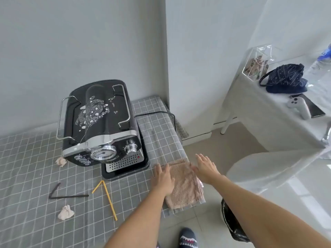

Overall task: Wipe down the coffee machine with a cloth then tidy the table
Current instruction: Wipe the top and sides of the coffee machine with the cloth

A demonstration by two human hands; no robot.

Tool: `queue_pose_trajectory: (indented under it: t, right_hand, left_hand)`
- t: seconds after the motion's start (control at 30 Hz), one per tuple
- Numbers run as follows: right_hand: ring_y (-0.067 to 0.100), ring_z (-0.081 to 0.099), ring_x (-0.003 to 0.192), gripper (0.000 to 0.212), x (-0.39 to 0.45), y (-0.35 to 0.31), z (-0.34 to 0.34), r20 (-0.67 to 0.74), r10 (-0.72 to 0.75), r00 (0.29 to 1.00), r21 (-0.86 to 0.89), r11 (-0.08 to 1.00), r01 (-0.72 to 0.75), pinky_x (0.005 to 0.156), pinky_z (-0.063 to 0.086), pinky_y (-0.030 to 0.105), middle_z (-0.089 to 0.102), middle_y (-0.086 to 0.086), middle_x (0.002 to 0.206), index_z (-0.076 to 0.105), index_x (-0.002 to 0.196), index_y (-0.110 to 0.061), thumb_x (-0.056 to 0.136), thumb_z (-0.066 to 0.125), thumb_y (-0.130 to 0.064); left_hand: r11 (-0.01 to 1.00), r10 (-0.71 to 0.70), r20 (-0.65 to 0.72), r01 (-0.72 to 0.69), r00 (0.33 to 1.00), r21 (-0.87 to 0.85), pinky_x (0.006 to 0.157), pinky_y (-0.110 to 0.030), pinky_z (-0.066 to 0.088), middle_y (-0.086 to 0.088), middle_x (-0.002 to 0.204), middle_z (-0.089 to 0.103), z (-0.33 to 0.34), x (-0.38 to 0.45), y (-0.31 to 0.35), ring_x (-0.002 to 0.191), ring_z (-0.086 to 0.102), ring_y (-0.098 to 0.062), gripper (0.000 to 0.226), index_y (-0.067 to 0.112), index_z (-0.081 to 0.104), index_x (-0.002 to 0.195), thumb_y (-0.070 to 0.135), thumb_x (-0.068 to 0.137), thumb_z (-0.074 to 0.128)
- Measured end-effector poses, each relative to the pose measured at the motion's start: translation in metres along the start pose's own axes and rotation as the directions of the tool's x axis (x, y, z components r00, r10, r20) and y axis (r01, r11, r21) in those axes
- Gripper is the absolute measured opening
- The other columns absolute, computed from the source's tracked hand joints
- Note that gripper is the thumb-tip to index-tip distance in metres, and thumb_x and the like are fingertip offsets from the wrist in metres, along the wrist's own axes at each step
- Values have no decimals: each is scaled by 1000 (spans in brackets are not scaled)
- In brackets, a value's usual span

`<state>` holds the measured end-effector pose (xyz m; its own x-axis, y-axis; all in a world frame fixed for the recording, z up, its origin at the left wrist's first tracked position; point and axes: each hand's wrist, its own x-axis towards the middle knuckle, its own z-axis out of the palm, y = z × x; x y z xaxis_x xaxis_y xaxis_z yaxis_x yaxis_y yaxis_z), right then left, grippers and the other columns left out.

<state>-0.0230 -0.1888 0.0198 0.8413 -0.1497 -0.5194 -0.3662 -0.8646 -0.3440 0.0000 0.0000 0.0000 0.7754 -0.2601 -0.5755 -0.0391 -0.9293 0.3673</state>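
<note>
At lower centre of the frame a folded cloth (184,185) lies flat at the table (26,158) edge, and both hands are laid at its sides. The left hand (163,178) rests palm down on the cloth's left part with fingers straight and together; nothing is gripped. The right hand (206,169) is held at the cloth's right edge, fingers extended and slightly spread, whether touching the fabric cannot be told. The flat placement suggests the cloth is being steadied or gathered before lifting. The machine (100,120) stands at centre left, its black top marked with white spill, so the wiping appears not yet done. Left of the cloth, a yellow straw (107,197) and a black straw (68,196) lie bent, and two crumpled wads (66,213) are seen, one beside the machine's front corner, presumably left for the tidying step.
</note>
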Motion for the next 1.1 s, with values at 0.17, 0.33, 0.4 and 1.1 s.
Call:
queue_pose_trajectory:
  t: [0.17, 0.33, 0.4, 1.1]
  right_hand:
    - [27, 29, 143, 60, 3, -7, 31, -14, -35, 999, 147, 988, 37, 115, 30, 44, 32, 7, 156, 28, 151, -13, 99, 49, -33]
    - [29, 56, 109, 29, 2, -9, 42, -163, -29, 986, 294, 953, 77, 81, 41, 30, 56, 6, 118, 49, 111, -15, 87, 65, -16]
    - [29, 56, 111, 39, 0, -8, 40, -162, -49, 986, 336, 936, 102, 80, 41, 30, 54, 4, 117, 45, 113, -19, 83, 69, -17]
    - [15, 63, 118, 40, -107, -104, -123, -160, -514, 843, 837, 382, 392, 93, 53, 30, 67, -6, 127, 70, 117, -15, 79, 72, -25]
  left_hand:
    - [997, 6, -224, 13, 975, 82, 118, -47, 21, -13, 158, 13, 14, -4, -1, 145, 17, -35, 61, 26, 23, 148, 25, 95, 52]
    - [990, 73, -407, -115, 911, -78, 85, -26, 51, 1, 119, 51, 14, -11, -1, 100, 56, -14, 34, 20, 55, 121, 4, 92, 50]
    - [968, 67, -446, -166, 892, -188, 80, -20, 48, 1, 116, 55, 6, -15, 2, 93, 56, -10, 26, 18, 56, 115, 5, 93, 50]
    - [794, 201, -819, -579, 537, -184, 70, -9, 48, 15, 86, 59, -198, -152, 5, 74, 61, 0, 43, 30, 50, 121, 22, 84, 70]
